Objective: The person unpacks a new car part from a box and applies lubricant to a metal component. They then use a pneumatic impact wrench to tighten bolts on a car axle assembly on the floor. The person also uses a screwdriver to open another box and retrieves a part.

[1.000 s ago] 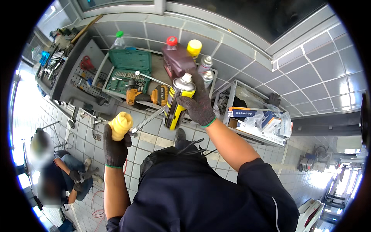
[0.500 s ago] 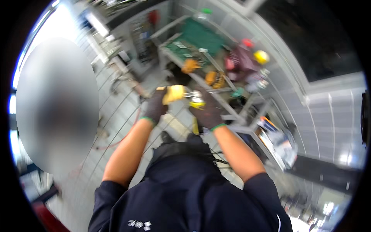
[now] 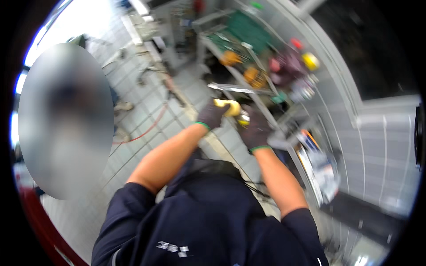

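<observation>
In a dark glove with a green cuff, my left hand (image 3: 213, 115) is closed round a yellow, rounded piece (image 3: 233, 108); blur hides its exact kind. Just to its right, my right hand (image 3: 256, 131), gloved the same way, is closed on a small silver-and-yellow round part (image 3: 243, 118). The two pieces are close together, and I cannot tell whether they touch. Both hands are out in front of my body, above the tiled floor and beside the near end of a metal cart.
The grey metal cart (image 3: 259, 98) holds a green mat (image 3: 250, 33), tools and orange items (image 3: 254, 77). Bottles and a dark red cloth (image 3: 288, 66) lie by the wall. A red hose (image 3: 153, 126) crosses the floor. At far left stands a person (image 3: 66, 124), blurred out.
Both hands have shifted right in the picture, and the scene has turned with my head. The yellow piece has tilted; the metal shaft seen earlier between the pieces no longer shows.
</observation>
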The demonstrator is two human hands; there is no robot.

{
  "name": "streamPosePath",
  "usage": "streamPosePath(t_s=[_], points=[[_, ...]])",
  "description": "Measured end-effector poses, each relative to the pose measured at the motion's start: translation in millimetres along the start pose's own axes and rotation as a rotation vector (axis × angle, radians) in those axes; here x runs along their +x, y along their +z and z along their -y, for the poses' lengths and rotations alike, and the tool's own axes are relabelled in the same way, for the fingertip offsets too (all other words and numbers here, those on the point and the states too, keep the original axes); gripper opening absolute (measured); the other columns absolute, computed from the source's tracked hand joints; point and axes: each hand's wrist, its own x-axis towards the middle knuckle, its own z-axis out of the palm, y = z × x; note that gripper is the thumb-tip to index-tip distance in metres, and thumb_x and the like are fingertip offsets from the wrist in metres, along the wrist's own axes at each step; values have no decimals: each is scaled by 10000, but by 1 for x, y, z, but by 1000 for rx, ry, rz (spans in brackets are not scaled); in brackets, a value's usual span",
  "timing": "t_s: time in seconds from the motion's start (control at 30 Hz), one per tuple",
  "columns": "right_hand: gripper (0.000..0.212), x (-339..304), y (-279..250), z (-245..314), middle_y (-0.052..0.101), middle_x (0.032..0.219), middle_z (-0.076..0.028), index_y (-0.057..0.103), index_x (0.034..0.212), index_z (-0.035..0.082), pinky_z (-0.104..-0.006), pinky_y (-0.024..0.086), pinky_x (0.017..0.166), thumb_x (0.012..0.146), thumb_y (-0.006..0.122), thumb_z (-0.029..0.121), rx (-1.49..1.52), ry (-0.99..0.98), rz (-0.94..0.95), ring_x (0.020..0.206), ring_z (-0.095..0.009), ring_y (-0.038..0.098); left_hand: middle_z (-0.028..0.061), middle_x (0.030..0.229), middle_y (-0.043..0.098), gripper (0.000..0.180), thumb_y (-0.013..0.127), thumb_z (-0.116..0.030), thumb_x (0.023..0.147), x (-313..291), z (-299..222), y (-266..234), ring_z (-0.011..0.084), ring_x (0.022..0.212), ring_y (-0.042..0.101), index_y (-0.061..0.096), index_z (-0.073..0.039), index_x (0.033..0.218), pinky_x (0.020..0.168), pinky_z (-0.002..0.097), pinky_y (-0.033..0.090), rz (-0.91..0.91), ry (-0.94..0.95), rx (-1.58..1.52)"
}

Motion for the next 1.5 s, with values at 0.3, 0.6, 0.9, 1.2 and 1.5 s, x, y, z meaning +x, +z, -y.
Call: streamPosePath(t_s=[0.3, 0.6, 0.9, 1.2, 1.5], points=[[681, -143, -54, -84, 695, 1121, -175, 626, 1427, 178, -520, 581, 848, 803, 855, 323, -117, 321, 60, 1010, -386, 724, 123, 947, 655, 651, 764, -541, 965, -10, -166, 63, 196, 557, 607, 609, 6, 1284, 499, 344, 533, 229, -592, -964], [619, -231, -63, -132, 679, 1068, -185, 649, 1394, 172, -511, 589, 819, 819, 835, 309, -154, 470, 89, 959, -380, 735, 152, 971, 669, 656, 792, -494, 953, -7, -227, 131, 211, 573, 638, 601, 31, 1295, 526, 366, 550, 435, -465, -773], [624, -241, -83, -149, 697, 1123, -193, 629, 1404, 165, -519, 592, 882, 840, 833, 338, -96, 570, 64, 1017, -390, 731, 221, 1303, 659, 664, 864, -162, 860, -7, -224, 127, 422, 1222, 686, 532, -42, 1422, 1048, 482, 564, 320, 220, -242], [609, -204, -83, -151, 710, 1075, -172, 652, 1363, 155, -520, 591, 848, 810, 850, 313, -146, 326, 50, 997, -387, 738, 174, 1416, 602, 571, 782, 12, 800, 2, -221, 91, 451, 1220, 665, 602, -110, 1328, 1006, 502, 587, 186, 674, 20], [603, -148, -79, -125, 719, 1087, -194, 650, 1452, 156, -509, 570, 887, 878, 771, 297, -187, 278, 254, 1062, -383, 713, 160, 1413, 603, 497, 765, 17, 810, 18, -172, 57, 428, 1234, 664, 614, -111, 1266, 962, 511, 606, 107, 682, 4]])
